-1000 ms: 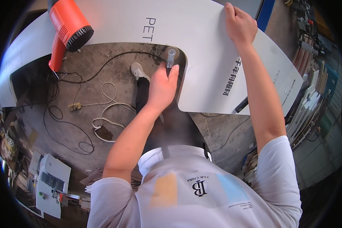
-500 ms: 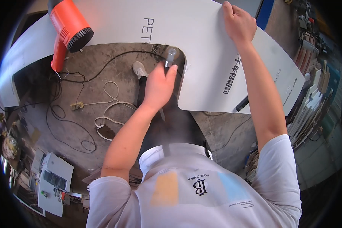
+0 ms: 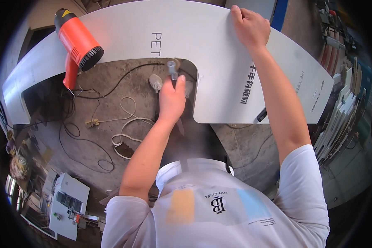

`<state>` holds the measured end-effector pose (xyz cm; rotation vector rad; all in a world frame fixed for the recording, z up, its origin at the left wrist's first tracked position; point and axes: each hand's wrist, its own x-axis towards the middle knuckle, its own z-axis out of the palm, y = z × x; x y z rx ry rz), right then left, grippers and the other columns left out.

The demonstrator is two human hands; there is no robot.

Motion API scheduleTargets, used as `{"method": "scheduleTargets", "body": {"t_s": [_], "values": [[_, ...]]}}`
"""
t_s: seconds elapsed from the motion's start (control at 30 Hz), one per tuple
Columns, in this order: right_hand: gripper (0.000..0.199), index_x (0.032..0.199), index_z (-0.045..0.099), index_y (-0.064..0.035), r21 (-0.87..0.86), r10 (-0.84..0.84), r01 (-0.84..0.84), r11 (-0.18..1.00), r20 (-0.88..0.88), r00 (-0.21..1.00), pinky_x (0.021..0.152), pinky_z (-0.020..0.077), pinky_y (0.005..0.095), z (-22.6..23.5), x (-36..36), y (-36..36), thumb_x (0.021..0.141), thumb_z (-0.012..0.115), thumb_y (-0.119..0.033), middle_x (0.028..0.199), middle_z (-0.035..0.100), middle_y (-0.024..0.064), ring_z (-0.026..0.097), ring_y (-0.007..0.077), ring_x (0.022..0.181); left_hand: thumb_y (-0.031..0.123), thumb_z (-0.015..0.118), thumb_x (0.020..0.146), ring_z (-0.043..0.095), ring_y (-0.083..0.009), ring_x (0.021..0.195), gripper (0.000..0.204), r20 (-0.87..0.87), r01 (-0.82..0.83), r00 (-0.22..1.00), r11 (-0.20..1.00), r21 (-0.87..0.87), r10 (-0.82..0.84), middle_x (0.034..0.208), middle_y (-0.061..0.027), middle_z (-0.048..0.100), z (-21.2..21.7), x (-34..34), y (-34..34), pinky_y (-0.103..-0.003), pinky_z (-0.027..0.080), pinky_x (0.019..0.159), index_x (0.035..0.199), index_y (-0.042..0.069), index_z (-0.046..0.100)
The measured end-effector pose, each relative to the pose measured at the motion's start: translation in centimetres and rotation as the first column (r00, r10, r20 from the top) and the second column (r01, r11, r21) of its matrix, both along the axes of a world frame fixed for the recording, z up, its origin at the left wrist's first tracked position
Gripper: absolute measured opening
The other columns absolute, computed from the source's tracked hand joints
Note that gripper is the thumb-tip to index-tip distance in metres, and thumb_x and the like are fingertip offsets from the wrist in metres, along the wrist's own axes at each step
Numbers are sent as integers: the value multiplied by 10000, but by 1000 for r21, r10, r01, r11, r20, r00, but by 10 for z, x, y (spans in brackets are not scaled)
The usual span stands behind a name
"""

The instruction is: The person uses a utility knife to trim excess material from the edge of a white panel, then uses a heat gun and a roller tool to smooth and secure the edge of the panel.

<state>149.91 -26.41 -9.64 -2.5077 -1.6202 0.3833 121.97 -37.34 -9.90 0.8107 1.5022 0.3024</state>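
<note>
A large white board (image 3: 219, 78) with a deep cut-out spreads in front of me. My left hand (image 3: 171, 101) is closed around the dark handle of a small disc sander (image 3: 172, 68) with a metal head. Its round disc is at the inner edge of the cut-out, near the rounded corner; exact contact is hard to make out. My right hand (image 3: 253, 29) grips the board's far curved edge, fingers partly hidden. Left of both hands, an orange-red heat gun (image 3: 79, 41) with a black vented end rests on the board, its handle over the cut-out.
A slim black object (image 3: 261, 114) lies near the board's front edge. Black cable (image 3: 124, 73) and white cord (image 3: 130, 124) loop across the concrete floor. Stacked strips and panels (image 3: 345, 120) stand at right. A white machine (image 3: 70, 198) is at lower left.
My left hand has moved the disc sander leftward along the cut-out's inner edge. My right hand still grips the far edge. The whole view has shifted slightly.
</note>
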Motion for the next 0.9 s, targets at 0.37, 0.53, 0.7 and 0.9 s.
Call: {"method": "scheduleTargets", "body": {"t_s": [0.37, 0.53, 0.7, 0.9], "values": [[506, 847, 743, -94, 21, -70, 71, 997, -23, 997, 1008, 394, 382, 5, -8, 4, 1001, 452, -478, 896, 751, 72, 647, 264, 929, 336, 628, 1008, 616, -460, 800, 343, -121, 558, 830, 818, 142, -545, 820, -264, 627, 31, -52, 13, -487, 481, 711, 995, -1, 565], [363, 1083, 757, -147, 380, 78, -45, 924, -71, 994, 1063, 421, 400, -8, 9, -5, 987, 570, -443, 1119, 757, 49, 637, 262, 1136, 254, 608, 1010, 681, -456, 995, 359, -36, 341, 940, 919, 197, -340, 1041, -259, 695, 65, -77, -31, -469, 522, 876, 1252, -9, 566], [332, 1208, 719, -63, 526, 292, -165, 835, -169, 941, 1052, 470, 390, 39, -28, -51, 924, 730, -236, 1188, 737, 103, 649, 276, 1178, 227, 640, 988, 678, -454, 1080, 545, -122, 374, 927, 846, 380, -355, 1191, -287, 677, 89, -92, -49, -473, 528, 941, 1435, -33, 467], [533, 1260, 654, -13, 138, 219, -187, 973, -815, 537, 1059, 470, 418, 81, -149, -205, 886, 774, -373, 1240, 687, 153, 647, 295, 1173, 169, 672, 911, 625, -471, 1141, 657, -70, 500, 831, 686, 529, -552, 1378, -281, 568, 123, -76, -40, -507, 523, 960, 1488, -29, 428]]}}
